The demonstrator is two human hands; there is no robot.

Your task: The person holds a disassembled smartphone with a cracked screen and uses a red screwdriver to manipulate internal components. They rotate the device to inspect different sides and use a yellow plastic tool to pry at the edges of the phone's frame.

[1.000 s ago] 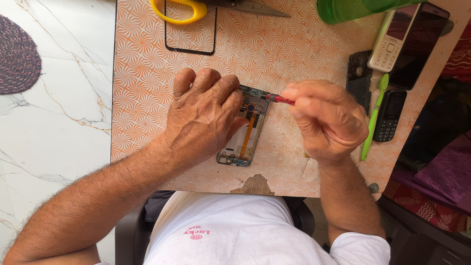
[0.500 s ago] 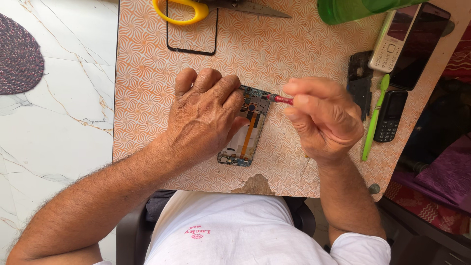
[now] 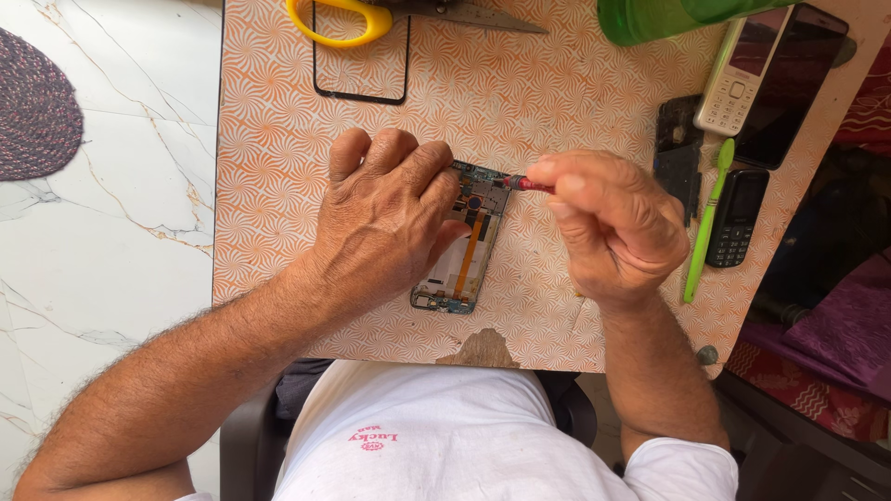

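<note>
An opened phone with its circuit board and orange ribbon cable exposed lies on the orange patterned table. My left hand rests over its left side and holds it down. Fingers of my right hand are closed on a small red-handled screwdriver, whose tip touches the top right corner of the phone.
A black phone frame, yellow-handled scissors and a green bottle lie at the far edge. To the right are a white keypad phone, a black smartphone, a black keypad phone, a green toothbrush and a dark phone part.
</note>
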